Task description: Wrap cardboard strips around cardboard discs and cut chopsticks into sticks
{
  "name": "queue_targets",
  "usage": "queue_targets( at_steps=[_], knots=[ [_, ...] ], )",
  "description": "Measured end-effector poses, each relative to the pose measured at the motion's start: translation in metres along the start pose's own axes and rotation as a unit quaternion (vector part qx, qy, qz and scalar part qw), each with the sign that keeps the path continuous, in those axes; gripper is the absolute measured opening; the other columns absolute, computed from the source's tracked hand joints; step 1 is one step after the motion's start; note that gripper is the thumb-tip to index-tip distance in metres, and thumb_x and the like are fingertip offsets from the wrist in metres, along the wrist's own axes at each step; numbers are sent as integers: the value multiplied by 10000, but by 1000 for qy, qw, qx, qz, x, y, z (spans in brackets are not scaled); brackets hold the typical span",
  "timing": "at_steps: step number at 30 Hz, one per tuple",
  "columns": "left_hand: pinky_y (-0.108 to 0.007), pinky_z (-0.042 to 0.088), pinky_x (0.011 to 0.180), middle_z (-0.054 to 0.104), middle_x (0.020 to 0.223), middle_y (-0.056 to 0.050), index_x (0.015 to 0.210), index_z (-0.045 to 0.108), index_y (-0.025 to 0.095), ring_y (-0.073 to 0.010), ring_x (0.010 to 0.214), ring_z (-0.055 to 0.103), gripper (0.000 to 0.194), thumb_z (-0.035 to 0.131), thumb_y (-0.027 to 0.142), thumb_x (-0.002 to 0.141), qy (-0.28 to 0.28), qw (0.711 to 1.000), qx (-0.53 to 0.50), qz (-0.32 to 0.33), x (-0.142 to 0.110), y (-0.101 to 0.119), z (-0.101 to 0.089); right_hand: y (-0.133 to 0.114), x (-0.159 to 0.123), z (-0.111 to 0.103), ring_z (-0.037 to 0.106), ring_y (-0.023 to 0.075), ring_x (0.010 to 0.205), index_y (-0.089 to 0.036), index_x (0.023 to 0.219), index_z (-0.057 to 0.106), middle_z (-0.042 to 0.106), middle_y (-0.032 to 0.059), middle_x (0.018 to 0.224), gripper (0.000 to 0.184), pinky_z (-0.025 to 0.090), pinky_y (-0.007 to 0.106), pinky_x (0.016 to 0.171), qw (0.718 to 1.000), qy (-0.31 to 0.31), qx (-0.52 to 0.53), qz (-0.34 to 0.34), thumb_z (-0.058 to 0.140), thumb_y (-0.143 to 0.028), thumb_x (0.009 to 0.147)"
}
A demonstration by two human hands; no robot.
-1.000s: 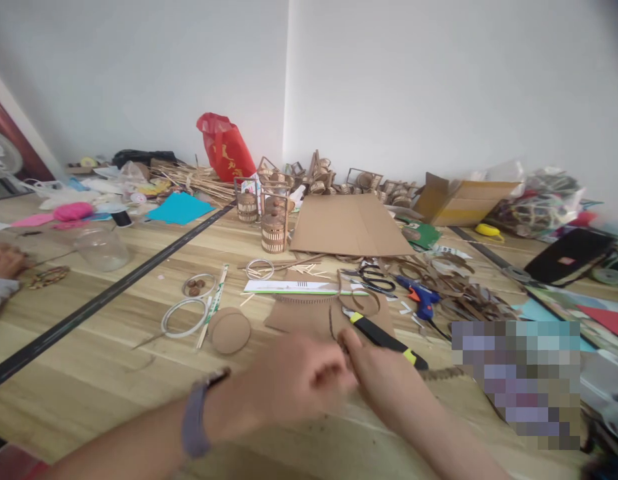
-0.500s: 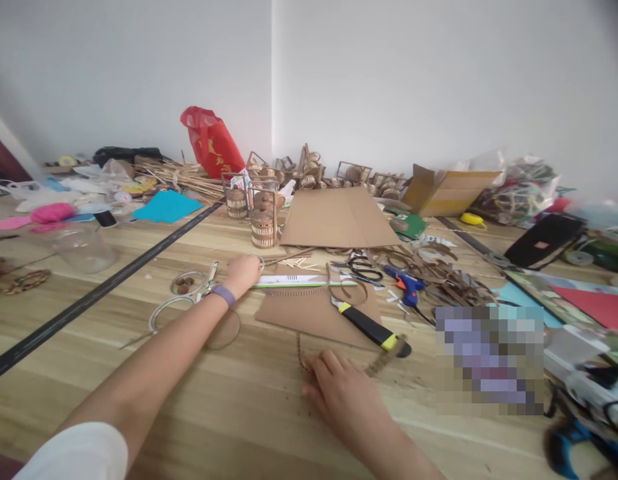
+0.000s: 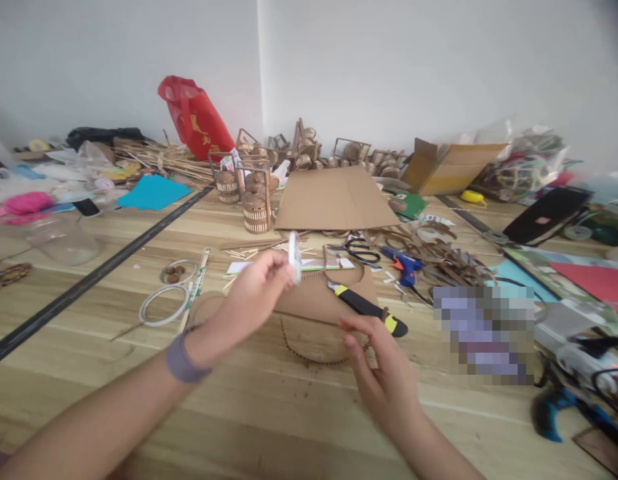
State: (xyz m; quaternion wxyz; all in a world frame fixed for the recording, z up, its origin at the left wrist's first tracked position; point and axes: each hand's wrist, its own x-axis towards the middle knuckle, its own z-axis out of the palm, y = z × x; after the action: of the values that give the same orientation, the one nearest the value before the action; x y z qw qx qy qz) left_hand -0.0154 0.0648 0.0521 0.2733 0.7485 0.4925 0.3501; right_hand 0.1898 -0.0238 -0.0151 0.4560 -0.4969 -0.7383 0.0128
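Note:
My left hand [image 3: 261, 283] pinches a white ring [image 3: 294, 259], seen nearly edge-on and blurred, above the table. My right hand [image 3: 381, 363] hovers to the right with thumb and fingers apart, holding nothing. Beneath and beside it a thin curved strip of corrugated cardboard [image 3: 313, 361] lies on the table, its right end partly hidden by the hand. Ahead of the right hand a black-and-yellow utility knife [image 3: 361, 305] rests on a flat piece of cardboard [image 3: 311, 303]. A white strip [image 3: 339, 264] lies behind the raised ring.
Scissors [image 3: 361, 252], a blue glue gun [image 3: 406, 265] and a heap of brown strips [image 3: 451, 267] lie right of centre. A large cardboard sheet [image 3: 336, 200] and small tiered baskets [image 3: 257, 212] stand behind. White rings [image 3: 163, 305] lie at left, near a clear jar [image 3: 69, 240].
My left hand has lifted the white ring off the table and brought it nearer. My right hand has moved right and opened, leaving the cardboard strip on the table.

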Motion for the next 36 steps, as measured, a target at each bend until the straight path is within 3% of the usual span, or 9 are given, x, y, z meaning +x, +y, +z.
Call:
queue_targets(
  at_steps=[5, 11, 17, 22, 25, 27, 30, 33, 36],
  knots=[
    [-279, 481, 724, 631, 823, -9, 913, 580, 186, -164, 779, 611, 216, 482, 373, 954, -131, 958, -248, -64, -54, 12, 44, -8, -4, 4, 655, 258, 991, -190, 1274, 503, 695, 116, 1038, 294, 549, 401, 820, 997, -36, -8, -69, 458, -312, 1010],
    [-283, 490, 737, 642, 826, -25, 875, 587, 175, -166, 791, 617, 210, 544, 374, 928, -153, 937, -308, -63, -61, 3, 55, -7, -6, 9, 642, 201, 746, -206, 1250, 551, 692, 57, 848, 268, 538, 303, 647, 994, -95, 32, -49, 421, -206, 1016],
    [-283, 520, 719, 618, 866, -11, 926, 542, 213, -157, 782, 611, 130, 636, 248, 842, -19, 969, -243, -31, -65, -8, 57, -4, -5, 8, 562, 186, 634, -169, 1171, 599, 626, 27, 704, 257, 457, 289, 584, 991, -80, -20, -108, 399, -164, 1010],
    [-291, 526, 729, 628, 976, -40, 1171, 550, 223, -163, 823, 619, 295, 592, 276, 884, 49, 983, -178, 16, -64, -13, 56, -2, -8, 10, 535, 189, 643, -125, 1194, 602, 639, 30, 698, 262, 424, 311, 611, 977, -111, -82, -164, 416, -162, 1013],
    [-287, 514, 720, 658, 872, -24, 989, 627, 206, -167, 794, 628, 145, 556, 304, 909, 17, 988, -151, 1, -58, -13, 50, -1, -11, 13, 528, 194, 661, -110, 1209, 596, 642, 32, 712, 277, 415, 325, 644, 970, -124, -98, -184, 411, -130, 1004],
    [-278, 502, 663, 651, 768, -9, 824, 621, 204, -167, 726, 621, 188, 530, 333, 925, 9, 991, -132, -19, -51, -15, 43, -1, -12, 14, 520, 194, 663, -110, 1186, 605, 636, 28, 706, 267, 407, 326, 657, 969, -126, -108, -184, 407, -132, 1008],
    [-297, 505, 633, 635, 721, -2, 811, 597, 208, -181, 681, 617, 192, 526, 349, 921, 95, 991, -83, -38, -36, -24, 27, 0, -10, 14, 519, 186, 652, -133, 1096, 631, 628, 22, 687, 241, 398, 314, 652, 972, -125, -111, -167, 404, -168, 1022],
    [-410, 498, 877, 655, 1033, -88, 1024, 592, 187, -253, 993, 623, 172, 514, 184, 871, 264, 962, 64, 16, -24, -33, 12, 0, -8, 13, 531, 184, 659, -149, 1060, 636, 637, 27, 702, 232, 407, 304, 653, 977, -120, -96, -148, 410, -146, 1009],
    [-490, 411, 1012, 607, 1213, -133, 1133, 590, 175, -291, 1183, 540, 309, 495, 90, 852, 271, 938, 177, 123, -24, -32, 9, -1, -7, 14, 537, 188, 664, -155, 1078, 633, 639, 30, 712, 234, 414, 303, 647, 981, -110, -81, -138, 421, -115, 988]
  ],
)
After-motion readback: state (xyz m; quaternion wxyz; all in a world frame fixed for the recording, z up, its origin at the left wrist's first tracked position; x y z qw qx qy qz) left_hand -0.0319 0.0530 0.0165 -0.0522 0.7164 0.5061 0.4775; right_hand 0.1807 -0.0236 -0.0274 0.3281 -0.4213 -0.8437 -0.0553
